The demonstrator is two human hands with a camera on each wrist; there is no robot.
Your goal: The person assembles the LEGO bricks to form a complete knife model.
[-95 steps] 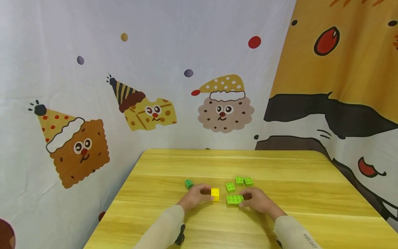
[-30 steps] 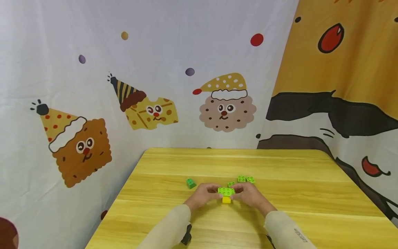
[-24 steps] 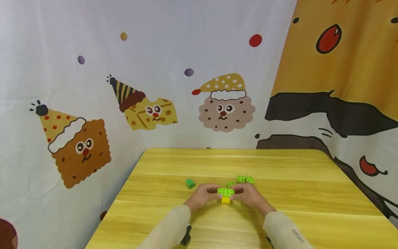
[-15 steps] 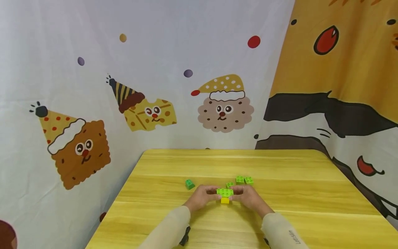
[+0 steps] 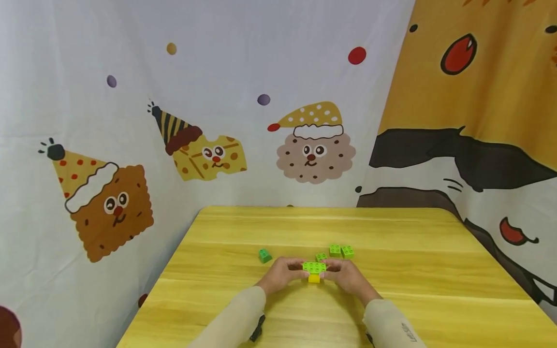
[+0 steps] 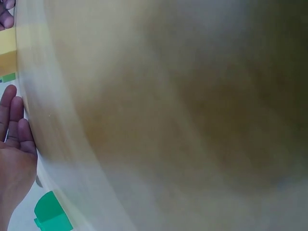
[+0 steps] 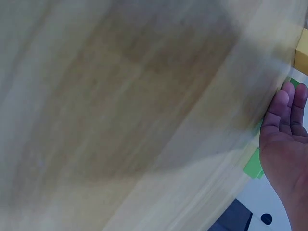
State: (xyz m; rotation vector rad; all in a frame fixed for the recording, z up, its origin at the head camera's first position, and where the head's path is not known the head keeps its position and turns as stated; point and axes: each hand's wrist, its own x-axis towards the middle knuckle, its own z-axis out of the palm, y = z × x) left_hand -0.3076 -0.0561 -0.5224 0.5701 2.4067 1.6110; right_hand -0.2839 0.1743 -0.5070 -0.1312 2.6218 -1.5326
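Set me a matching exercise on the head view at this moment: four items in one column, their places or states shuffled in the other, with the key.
1. Long light-green block
2. Yellow block
3. Dark green block
4. Rightmost pair of small light-green blocks

A. Side by side, beyond the right hand
B. Leftmost block on the table
C. Held by the left hand and right hand, on top of another block
D. Beneath the long block

Pairs: 1-C, 2-D, 3-B, 4-A

Table [image 5: 435, 270] with room at right, three lime bricks [image 5: 334, 250] blocking beyond right hand [image 5: 346, 274]
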